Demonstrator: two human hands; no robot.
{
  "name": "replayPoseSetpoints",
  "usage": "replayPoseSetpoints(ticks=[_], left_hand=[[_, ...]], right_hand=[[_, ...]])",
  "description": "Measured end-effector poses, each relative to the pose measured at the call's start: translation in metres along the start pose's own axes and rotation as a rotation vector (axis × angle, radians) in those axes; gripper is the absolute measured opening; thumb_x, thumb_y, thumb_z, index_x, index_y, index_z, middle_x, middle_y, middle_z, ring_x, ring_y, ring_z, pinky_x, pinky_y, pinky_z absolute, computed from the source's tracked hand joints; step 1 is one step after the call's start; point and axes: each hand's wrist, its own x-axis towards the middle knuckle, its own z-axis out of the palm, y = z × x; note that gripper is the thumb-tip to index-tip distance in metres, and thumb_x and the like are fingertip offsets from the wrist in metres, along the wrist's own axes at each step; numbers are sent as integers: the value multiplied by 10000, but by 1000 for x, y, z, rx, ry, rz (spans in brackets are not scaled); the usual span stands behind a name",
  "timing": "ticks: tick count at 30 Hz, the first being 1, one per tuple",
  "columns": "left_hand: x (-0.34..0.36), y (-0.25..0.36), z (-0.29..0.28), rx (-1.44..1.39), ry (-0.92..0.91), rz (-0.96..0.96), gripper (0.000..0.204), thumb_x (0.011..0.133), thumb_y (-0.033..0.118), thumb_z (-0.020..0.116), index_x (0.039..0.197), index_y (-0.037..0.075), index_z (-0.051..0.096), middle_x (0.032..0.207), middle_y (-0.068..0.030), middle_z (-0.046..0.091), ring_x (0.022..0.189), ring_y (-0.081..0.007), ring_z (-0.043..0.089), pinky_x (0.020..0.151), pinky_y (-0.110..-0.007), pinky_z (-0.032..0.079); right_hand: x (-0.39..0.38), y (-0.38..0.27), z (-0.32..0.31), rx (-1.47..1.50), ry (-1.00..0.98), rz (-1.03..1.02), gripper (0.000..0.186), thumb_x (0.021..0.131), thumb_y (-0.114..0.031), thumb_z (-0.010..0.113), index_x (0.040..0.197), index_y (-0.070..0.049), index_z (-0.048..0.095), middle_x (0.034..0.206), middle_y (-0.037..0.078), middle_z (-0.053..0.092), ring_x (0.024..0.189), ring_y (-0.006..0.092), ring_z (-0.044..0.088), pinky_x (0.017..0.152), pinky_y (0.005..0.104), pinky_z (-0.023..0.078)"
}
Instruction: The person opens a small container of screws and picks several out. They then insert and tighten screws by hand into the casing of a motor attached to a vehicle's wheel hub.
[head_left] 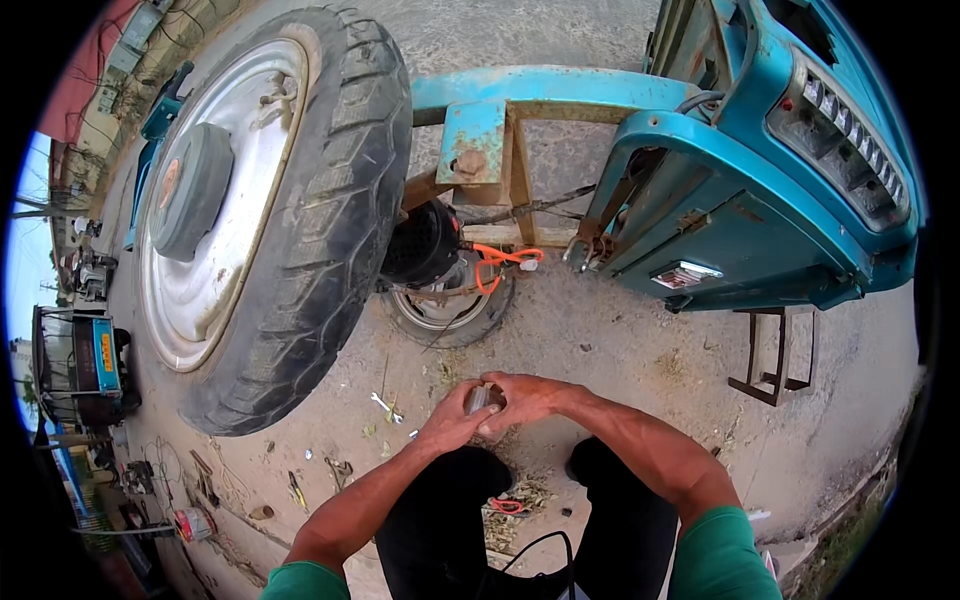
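Observation:
My left hand (452, 418) and my right hand (524, 394) meet in front of my knees. Between them is a small grey, shiny cylindrical piece (484, 399), gripped by the fingers of both. Its exact kind is too small to make out, and the fingers cover its ends. Ahead of the hands, orange wires (490, 268) with a pale connector hang beside a black round motor-like part (424, 245) under a teal vehicle frame (560, 88). A large tyre (335, 200) on a silver wheel rises at the left.
A teal body panel with a lamp (838, 135) overhangs the right side, above a rusty metal stand (772, 360). Another wheel (448, 315) sits low behind the motor-like part. On the ground lie a wrench (386, 408), pliers (297, 490) and an orange loop (507, 506).

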Motion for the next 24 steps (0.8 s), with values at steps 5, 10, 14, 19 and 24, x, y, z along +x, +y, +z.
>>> replayPoseSetpoints(ticks=[5, 10, 14, 19, 24], left_hand=[[151, -61, 57, -43, -70, -30, 727, 889, 552, 555, 1326, -20, 454, 1174, -214, 572, 1069, -291, 573, 903, -389, 442], [226, -120, 65, 110, -5, 167, 639, 923, 484, 515, 1288, -36, 448, 1097, -204, 583, 1014, -305, 579, 870, -402, 447], [274, -169, 78, 338, 83, 288, 666, 913, 501, 514, 1241, -76, 456, 1129, -272, 567, 1099, -396, 547, 933, -439, 426], [266, -159, 70, 364, 175, -18, 815, 882, 687, 433, 1163, -77, 483, 1041, -283, 604, 978, -408, 604, 832, -455, 456], [227, -127, 61, 181, 122, -177, 896, 859, 744, 392, 1212, -79, 434, 1030, -293, 616, 1006, -422, 607, 843, -465, 453]], right_hand=[[76, 167, -31, -41, 273, -13, 1115, 597, -453, 795, 1434, 58, 265, 1361, 271, 477, 1246, 343, 504, 1027, 370, 416], [145, 234, -50, -112, 408, -108, 1098, 617, -397, 813, 1444, 55, 249, 1362, 272, 467, 1260, 369, 488, 1038, 385, 411], [195, 292, -42, -224, 630, -232, 1100, 622, -350, 827, 1454, 59, 235, 1377, 264, 450, 1267, 369, 476, 1039, 394, 411], [218, 296, -18, -332, 847, -342, 1038, 625, -282, 841, 1438, 45, 284, 1390, 244, 432, 1266, 377, 456, 1060, 418, 388], [214, 286, -3, -496, 960, -432, 877, 644, -199, 830, 1361, 23, 377, 1341, 215, 462, 1232, 382, 459, 1040, 434, 402]])
